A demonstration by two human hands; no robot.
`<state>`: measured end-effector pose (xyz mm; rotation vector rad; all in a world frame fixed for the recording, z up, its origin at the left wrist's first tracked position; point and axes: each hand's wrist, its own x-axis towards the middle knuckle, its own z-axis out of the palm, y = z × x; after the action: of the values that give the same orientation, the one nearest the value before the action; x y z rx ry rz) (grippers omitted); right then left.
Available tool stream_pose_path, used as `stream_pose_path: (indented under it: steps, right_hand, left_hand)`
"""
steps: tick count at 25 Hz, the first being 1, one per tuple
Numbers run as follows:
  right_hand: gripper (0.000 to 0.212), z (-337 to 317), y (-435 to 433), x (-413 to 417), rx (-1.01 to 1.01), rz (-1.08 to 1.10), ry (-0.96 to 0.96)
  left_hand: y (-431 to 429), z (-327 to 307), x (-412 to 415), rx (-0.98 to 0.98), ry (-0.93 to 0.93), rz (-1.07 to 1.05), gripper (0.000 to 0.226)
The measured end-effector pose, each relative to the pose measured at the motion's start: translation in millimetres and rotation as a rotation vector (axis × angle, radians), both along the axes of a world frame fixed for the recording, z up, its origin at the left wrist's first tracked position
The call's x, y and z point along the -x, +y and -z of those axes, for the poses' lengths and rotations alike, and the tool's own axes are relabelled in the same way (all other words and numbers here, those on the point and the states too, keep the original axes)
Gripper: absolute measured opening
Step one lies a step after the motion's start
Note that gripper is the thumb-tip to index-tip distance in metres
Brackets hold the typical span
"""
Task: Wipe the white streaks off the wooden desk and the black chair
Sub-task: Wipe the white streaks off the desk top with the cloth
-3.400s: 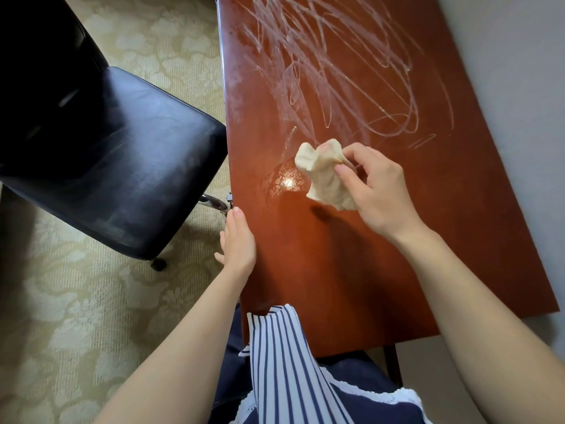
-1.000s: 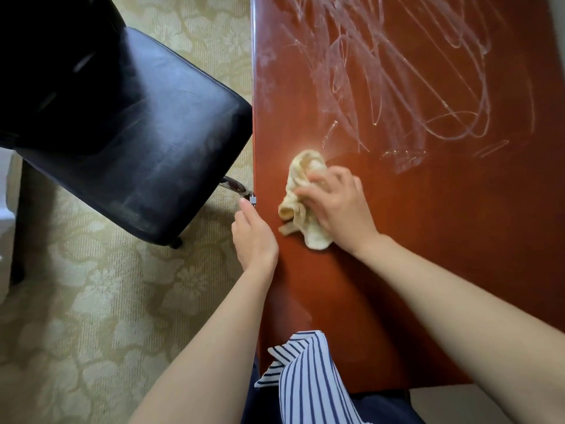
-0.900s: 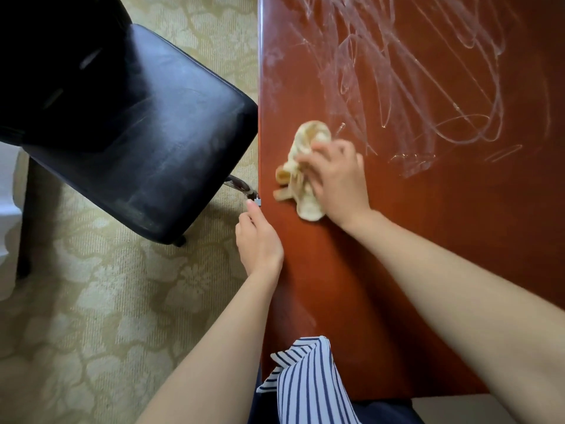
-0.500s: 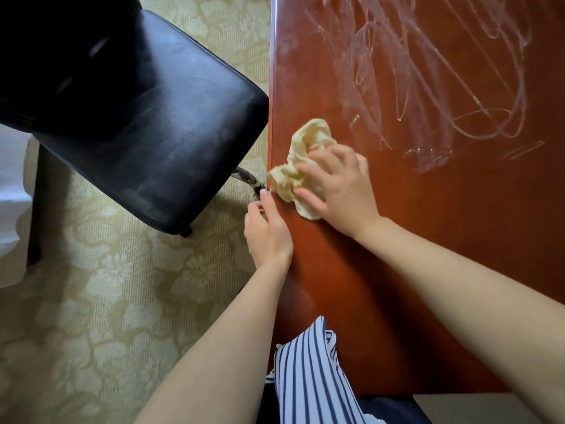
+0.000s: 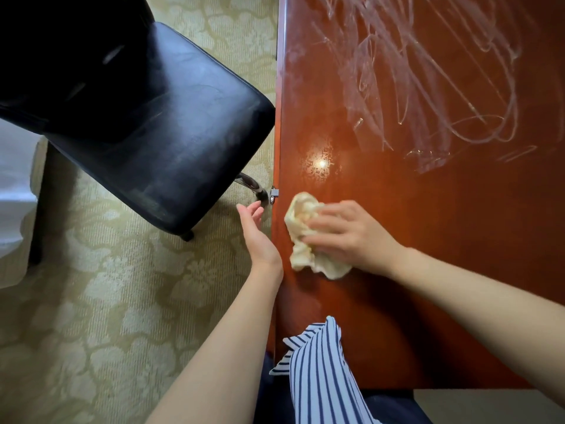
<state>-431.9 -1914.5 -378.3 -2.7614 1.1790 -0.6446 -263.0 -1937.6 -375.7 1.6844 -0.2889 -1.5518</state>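
A reddish wooden desk fills the right side, with white streaks scribbled over its far half. My right hand presses a crumpled cream cloth flat on the desk near its left edge, fingers spread over it and blurred by motion. My left hand hangs just off the desk's left edge, fingers straight and holding nothing. The black chair stands left of the desk, with faint pale smears on its seat.
Patterned beige carpet covers the floor on the left. A chrome chair part and a small metal fitting sit at the desk's edge by my left hand. Something white lies at the far left. Striped clothing hangs below.
My right hand has dragged the cloth back toward me along the desk's left edge. My left hand has come off the desk edge and opened beside it.
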Motion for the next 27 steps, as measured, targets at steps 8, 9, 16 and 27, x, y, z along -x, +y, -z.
stream_pose_path:
  steps: [8, 9, 16, 27]
  right_hand:
    - [0.017, -3.6, -133.9, -34.2, -0.191, 0.647, -0.054]
    - [0.017, -1.8, -135.0, -39.2, -0.198, 0.699, -0.053]
    - [0.017, 0.6, -54.6, -34.2, -0.110, 0.483, -0.119]
    - [0.011, -9.0, 51.1, 13.1, -0.092, 0.047, -0.018]
  left_hand:
    - [-5.3, -0.8, -2.6, -0.018, 0.016, 0.005, 0.049]
    - [-7.0, -0.9, -2.5, -0.017, 0.012, 0.015, 0.049]
    - [-8.4, 1.6, 5.8, 0.077, -0.086, 0.116, 0.046]
    - [-31.6, -15.0, 35.7, 0.188, -0.627, 0.529, 0.051]
